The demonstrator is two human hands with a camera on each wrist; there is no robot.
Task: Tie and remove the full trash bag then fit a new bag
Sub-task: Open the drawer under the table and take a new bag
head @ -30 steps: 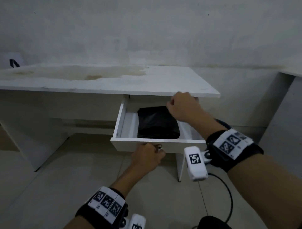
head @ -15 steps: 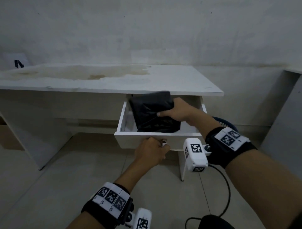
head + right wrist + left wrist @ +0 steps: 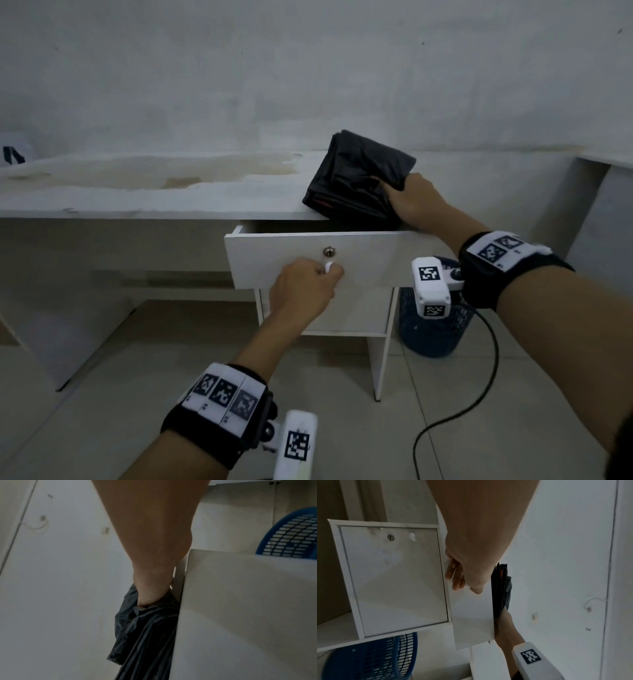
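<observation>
- Gripped in the right hand (image 3: pixel 412 202), a folded black trash bag stack (image 3: pixel 356 180) is held over the desk's (image 3: pixel 205 202) front right edge.
- The white drawer knob (image 3: pixel 329 267) is pinched by the left hand (image 3: pixel 303 289).
- A blue mesh bin (image 3: pixel 433 329) is seen beside the desk's right leg.

Both forearms are showing bare, with no sleeves. The left hand (image 3: pixel 301 291) is wearing a black wrist strap (image 3: pixel 219 416) carrying white tags printed with black square codes, and a white camera block (image 3: pixel 296 445) is sitting beside it. The right hand (image 3: pixel 416 202) is wearing a matching band (image 3: pixel 507 267), its white block (image 3: pixel 431 286) trailing a black cable (image 3: pixel 479 387).
</observation>
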